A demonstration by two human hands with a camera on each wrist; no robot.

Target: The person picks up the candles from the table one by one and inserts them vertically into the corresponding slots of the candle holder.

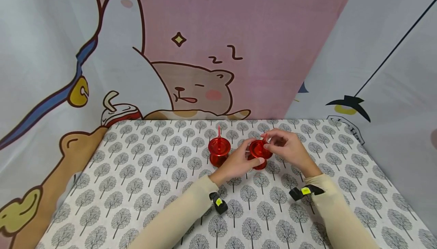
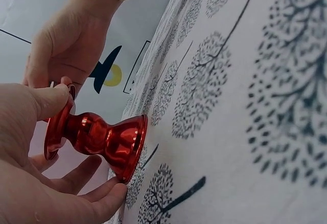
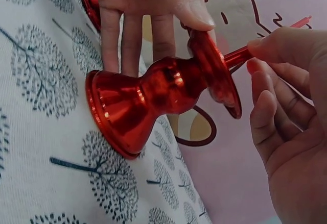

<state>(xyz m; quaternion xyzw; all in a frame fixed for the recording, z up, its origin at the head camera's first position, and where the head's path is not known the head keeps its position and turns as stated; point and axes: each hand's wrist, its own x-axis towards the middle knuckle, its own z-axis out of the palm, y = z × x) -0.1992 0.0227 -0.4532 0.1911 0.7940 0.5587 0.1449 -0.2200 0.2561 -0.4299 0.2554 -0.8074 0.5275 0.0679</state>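
A shiny red candle holder [image 1: 260, 165] stands on the patterned cloth, flared at the base with a wide dish on top. My left hand [image 1: 238, 162] holds it by the dish; in the right wrist view the thumb presses the rim and the fingers extend behind the stem [image 3: 171, 86]. Above the dish, my right hand [image 1: 291, 149] pinches a slim red candle [image 3: 237, 56] between thumb and fingers. The candle's lower end meets the middle of the dish. A matching red candle holder [image 1: 219, 160] stands to the left, with a thin red candle [image 1: 219, 133] upright in it.
The table is covered by a white cloth [image 1: 136, 186] printed with grey trees. Behind it hangs a pink and white cartoon curtain [image 1: 273, 52], which also runs along both sides. Each wrist wears a black strap [image 1: 306, 191] with a yellow mark.
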